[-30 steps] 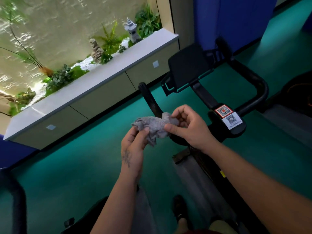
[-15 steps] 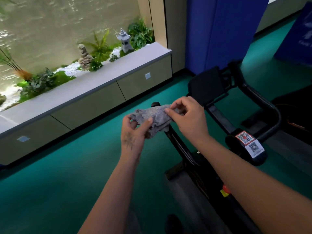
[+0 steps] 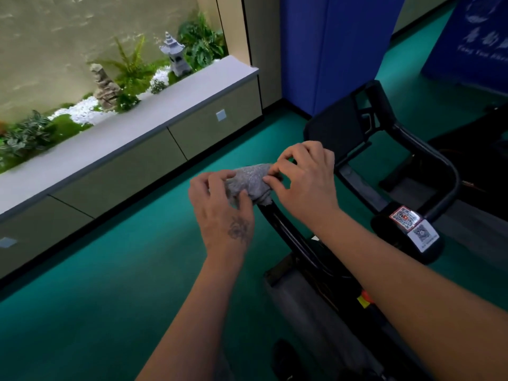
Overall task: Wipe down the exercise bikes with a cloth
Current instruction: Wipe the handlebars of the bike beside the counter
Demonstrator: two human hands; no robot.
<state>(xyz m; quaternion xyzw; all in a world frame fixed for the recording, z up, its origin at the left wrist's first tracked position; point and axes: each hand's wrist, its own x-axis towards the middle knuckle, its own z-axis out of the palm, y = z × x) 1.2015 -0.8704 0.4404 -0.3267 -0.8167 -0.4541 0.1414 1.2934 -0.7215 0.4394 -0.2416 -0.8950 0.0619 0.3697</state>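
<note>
Head view: a person's left hand [image 3: 220, 210] and right hand [image 3: 305, 180] both pinch a bunched grey cloth [image 3: 251, 181] just above the left handlebar end of an exercise bike [image 3: 417, 149]. Wiping appears about to start; next, press the cloth onto the bar.

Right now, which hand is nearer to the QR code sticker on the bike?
Right. The right hand holds the grey cloth just up-left of the QR code sticker; the left hand is farther left.
</note>
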